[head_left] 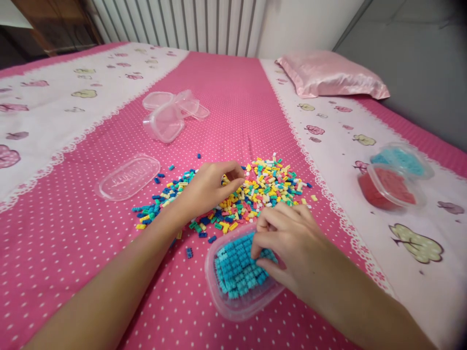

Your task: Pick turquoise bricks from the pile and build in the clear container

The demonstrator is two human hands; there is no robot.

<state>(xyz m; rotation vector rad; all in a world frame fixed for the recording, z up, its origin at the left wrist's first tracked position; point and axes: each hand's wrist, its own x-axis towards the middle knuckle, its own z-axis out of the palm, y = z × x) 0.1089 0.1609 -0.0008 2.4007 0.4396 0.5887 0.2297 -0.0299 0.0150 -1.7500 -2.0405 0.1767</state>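
The tub (233, 312), of clear plastic, sits near me at the centre of the scene, its blue bricks (235, 265) packed in close rows. My right hand (292, 233) overhangs its right side with the fingers bent and the thumb and forefinger tips over the bricks; whether they grip one I cannot tell. Just beyond the tub spreads the pile (270, 187), a loose mix of yellow, white, pink, green and blue bricks. My left hand (209, 187) lies across its middle, thumb and forefinger curved toward each other in a loop with their tips close; I cannot tell whether a brick is held between them. A single dark blue brick (189, 253) lies left of the tub, apart from the pile. To the left of the pile, a clear lid (129, 177) lies flat; farther off is a cluster of clear containers (166, 121). On the right stand two filled tubs, the red one (372, 192) nearer and the blue one (427, 167) just behind it. All these rest on a pink and white bedspread (226, 78), with a pink pillow (332, 78) at the far right and a white slatted panel (175, 24) beyond the far edge.
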